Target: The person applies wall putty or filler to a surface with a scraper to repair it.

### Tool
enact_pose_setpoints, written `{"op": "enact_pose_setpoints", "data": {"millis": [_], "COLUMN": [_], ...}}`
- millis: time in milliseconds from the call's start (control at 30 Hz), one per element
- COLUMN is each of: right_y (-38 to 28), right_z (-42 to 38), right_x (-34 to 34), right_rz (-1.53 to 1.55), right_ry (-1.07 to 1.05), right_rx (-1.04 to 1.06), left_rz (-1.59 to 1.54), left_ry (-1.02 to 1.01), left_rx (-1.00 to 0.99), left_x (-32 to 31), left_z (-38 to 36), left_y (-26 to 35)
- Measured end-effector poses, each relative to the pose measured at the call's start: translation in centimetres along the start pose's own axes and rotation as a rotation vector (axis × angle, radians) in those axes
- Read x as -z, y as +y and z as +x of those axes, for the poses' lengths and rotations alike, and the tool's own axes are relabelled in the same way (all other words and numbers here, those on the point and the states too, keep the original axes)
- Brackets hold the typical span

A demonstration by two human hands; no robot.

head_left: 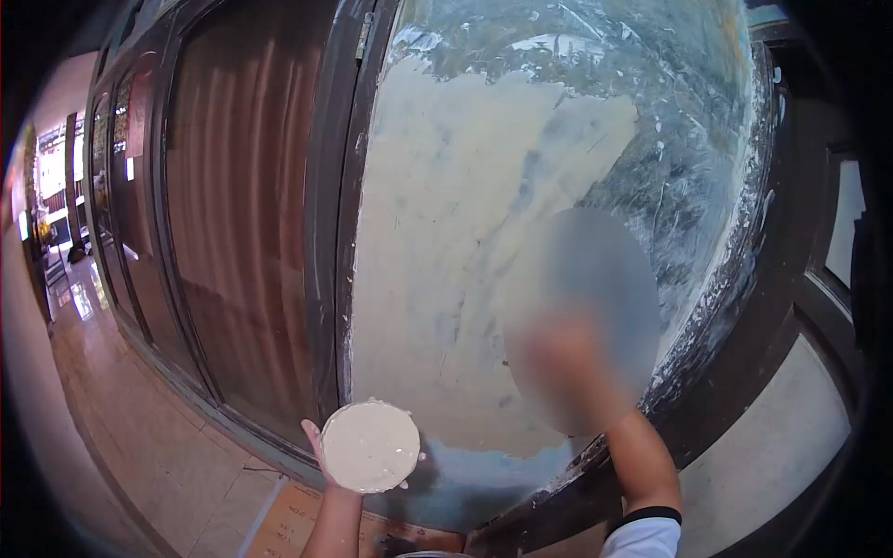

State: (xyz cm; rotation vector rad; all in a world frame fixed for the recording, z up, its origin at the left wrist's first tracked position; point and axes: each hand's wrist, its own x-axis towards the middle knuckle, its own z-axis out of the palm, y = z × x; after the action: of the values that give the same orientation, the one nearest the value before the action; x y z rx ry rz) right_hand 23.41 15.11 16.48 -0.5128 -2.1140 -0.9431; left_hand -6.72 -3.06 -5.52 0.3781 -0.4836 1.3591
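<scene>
My left hand (316, 446) holds up a round container (370, 446) of cream-coloured paste at the lower middle, its fingertips showing around the rim. Smears of paste mark the container's edge. My right hand (563, 358) is raised in front of the wall panel, at its lower right part; it is blurred, so its fingers and anything in them cannot be made out. Cream paste (437, 205) covers much of the panel. Bare bluish-grey surface (688, 149) shows along the top and right, and a bluish strip shows at the bottom.
Dark wooden frames (326, 186) and a glass pane with a brown curtain (246, 205) stand left of the panel. A dark door with pale panels (763, 446) is at the right. Cardboard (288, 521) lies on the tiled floor (149, 409) below.
</scene>
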Motion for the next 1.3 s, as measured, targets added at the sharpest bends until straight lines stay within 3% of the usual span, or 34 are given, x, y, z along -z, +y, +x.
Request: {"op": "enact_pose_setpoints", "data": {"millis": [33, 67, 133, 167, 267, 300, 333, 400, 433, 467, 500, 533, 600, 633, 667, 733, 767, 867, 933, 1033, 1067, 1133, 1167, 1200, 1233, 1300], "right_y": [-0.1, 0.0, 2.2, 2.9, 3.0, 2.6, 1.6, -0.2, 0.0, 1.1, 2.5, 3.8, 5.3, 5.5, 4.6, 1.9, 1.5, 2.2, 4.6, 4.4, 3.2, 0.4, 0.5, 0.6, 0.8, 2.4], "right_z": [0.3, 0.9, 3.4, 4.2, 3.8, 2.5, 1.1, -0.7, -0.6, 0.1, 1.6, 2.4, 2.2, 2.0, 1.1, -1.4, -1.4, 0.0, 2.2, 1.0, 0.1, -2.7, -3.2, -3.6, -2.7, 0.6], "right_x": [-0.1, -0.3, 1.3, 2.0, 2.6, 2.1, 1.3, -0.1, -0.1, 0.3, 1.4, 2.2, 2.8, 2.9, 2.4, 0.9, 0.7, 0.8, 2.5, 2.4, 2.0, 0.2, -0.4, -0.6, 0.2, 2.0], "right_rz": [-0.004, -0.010, -0.096, 0.029, 0.078, 0.047, 0.049, 0.039, -0.002, 0.001, -0.055, -0.114, -0.100, -0.080, -0.084, 0.013, 0.013, -0.017, -0.097, -0.035, -0.009, 0.031, 0.001, -0.031, -0.033, -0.084], "right_ry": [0.030, 0.064, 0.303, 0.412, 0.462, 0.324, 0.326, -0.002, 0.017, 0.015, 0.217, 0.418, 0.457, 0.502, 0.505, 0.092, 0.088, 0.098, 0.484, 0.416, 0.247, 0.034, 0.018, 0.003, 0.000, 0.292], "right_rx": [0.016, 0.028, -0.196, -0.450, -0.511, -0.334, -0.335, 0.027, 0.039, 0.041, -0.179, -0.397, -0.449, -0.504, -0.505, -0.098, -0.099, -0.079, -0.556, -0.447, -0.327, -0.104, -0.030, 0.043, 0.039, -0.269], "left_rz": [-0.056, -0.049, -0.071, -0.033, -0.102, -0.097, 0.043, 0.177, 0.128, 0.080, 0.119, 0.117, 0.157, -0.017, -0.016, -0.083, -0.032, -0.001, -0.044, 0.013, 0.018, -0.022, 0.027, 0.022, 0.013, 0.044], "left_ry": [0.260, 0.260, 0.283, 0.136, 0.295, 0.295, 0.220, 0.144, 0.029, -0.085, 0.180, 0.183, 0.151, 0.018, 0.017, 0.250, -0.042, -0.015, 0.031, 0.050, 0.041, 0.302, 0.003, 0.005, 0.012, -0.006], "left_rx": [-0.142, -0.142, -0.162, -0.067, -0.149, -0.150, -0.125, -0.105, -0.025, 0.057, -0.143, -0.136, -0.094, -0.018, -0.015, -0.157, 0.029, 0.043, 0.041, -0.004, -0.005, -0.222, -0.034, -0.030, -0.033, -0.031], "left_x": [-0.6, -0.8, -1.1, -1.1, -2.2, -1.8, -1.2, -1.0, -1.6, -2.0, -1.1, -1.1, -1.1, -1.0, -1.1, -1.4, -0.6, -0.8, -1.5, -1.4, -1.3, -1.5, -0.3, -0.4, -0.6, -0.4], "left_z": [0.0, 0.2, 0.5, 0.3, 0.3, 0.1, -0.1, -0.3, -0.1, 0.0, -0.4, -0.4, -0.5, -0.2, -0.2, -0.1, 0.0, -0.1, -0.2, -0.4, -0.3, -0.5, -1.0, -1.1, -1.2, -1.0], "left_y": [-0.5, -0.8, -1.2, -1.2, -2.0, -1.7, -1.4, -1.2, -1.0, -1.0, -1.2, -1.2, -1.0, -1.0, -1.0, -1.5, -0.9, -1.2, -1.6, -1.4, -1.3, -1.4, -0.5, -0.7, -0.8, -0.5]}}
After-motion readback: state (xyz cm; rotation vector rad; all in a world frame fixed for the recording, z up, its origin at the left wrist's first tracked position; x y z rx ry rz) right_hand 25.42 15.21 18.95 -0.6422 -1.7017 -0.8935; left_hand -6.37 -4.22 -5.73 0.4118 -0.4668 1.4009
